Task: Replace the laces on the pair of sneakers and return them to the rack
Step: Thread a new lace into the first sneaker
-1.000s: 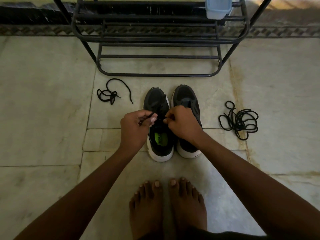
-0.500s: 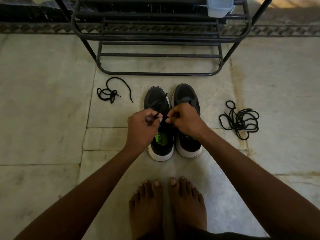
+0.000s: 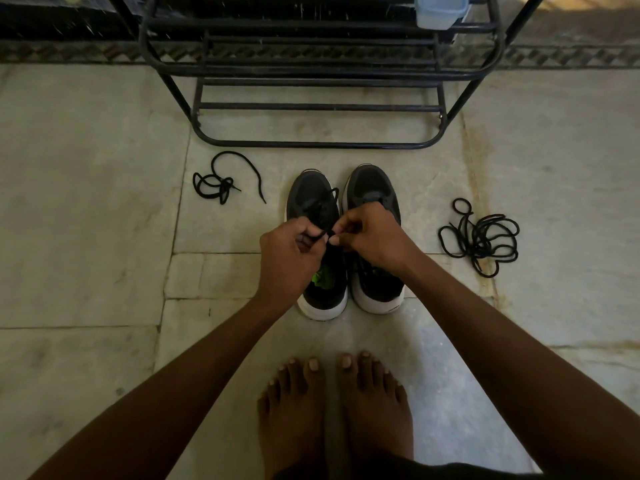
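Note:
Two black sneakers with white soles stand side by side on the stone floor, toes toward the rack: the left sneaker (image 3: 313,199) and the right sneaker (image 3: 372,183). My left hand (image 3: 289,256) and my right hand (image 3: 372,237) meet over the left sneaker's throat, each pinching part of its black lace (image 3: 325,234). A loose black lace (image 3: 221,183) lies on the floor to the left. A bigger tangle of black lace (image 3: 479,237) lies to the right. The black metal shoe rack (image 3: 311,107) stands just beyond the sneakers.
A pale blue plastic container (image 3: 438,10) sits on an upper rack shelf at the right. My bare feet (image 3: 332,410) are planted on the floor just behind the sneakers. A dark patterned border runs along the wall base behind the rack.
My two hands have drawn closer together over the left sneaker, the left one shifting right toward the lace. The sneakers and loose laces have stayed put.

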The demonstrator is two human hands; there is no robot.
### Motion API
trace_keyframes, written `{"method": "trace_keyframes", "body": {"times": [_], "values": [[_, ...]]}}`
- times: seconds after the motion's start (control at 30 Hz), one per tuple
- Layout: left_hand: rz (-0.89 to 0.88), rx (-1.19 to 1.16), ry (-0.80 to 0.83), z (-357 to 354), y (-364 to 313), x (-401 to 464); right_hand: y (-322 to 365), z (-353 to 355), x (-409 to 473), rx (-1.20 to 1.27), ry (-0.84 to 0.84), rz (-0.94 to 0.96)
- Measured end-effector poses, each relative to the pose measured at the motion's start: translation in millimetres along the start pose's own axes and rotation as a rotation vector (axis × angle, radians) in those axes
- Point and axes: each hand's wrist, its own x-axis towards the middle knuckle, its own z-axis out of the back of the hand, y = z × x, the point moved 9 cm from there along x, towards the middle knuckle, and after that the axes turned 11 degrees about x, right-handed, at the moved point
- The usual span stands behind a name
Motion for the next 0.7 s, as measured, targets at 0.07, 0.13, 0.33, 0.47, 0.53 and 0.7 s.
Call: {"method": "trace_keyframes", "body": {"times": [0.07,0.13,0.33,0.47,0.53,0.7], "values": [[-0.007,0.004,0.007,-0.6,-0.4,-0.1,1.5,0.2,-0.9,0.009,0.023,-0.004],[-0.022,0.011,0.001,-0.8,-1.3,-0.7,3.9,0.0,-1.4,-0.007,0.031,0.005],[-0.005,-0.009,-0.013,-1.0,3.1,-1.0,7.3,-2.8,-4.4,-0.089,-0.002,0.035],[-0.014,0.009,-0.012,-0.6,7.1,0.0,6.5,-2.6,-2.8,-0.092,-0.013,0.04],[-0.002,0.012,-0.013,-1.7,9.1,-0.2,5.3,-1.4,-2.8,-0.072,-0.015,0.034],[0.109,-0.109,0.023,-6.8,23.6,6.9,-0.1,1.6,-3.9,-0.003,-0.022,0.017]]}}
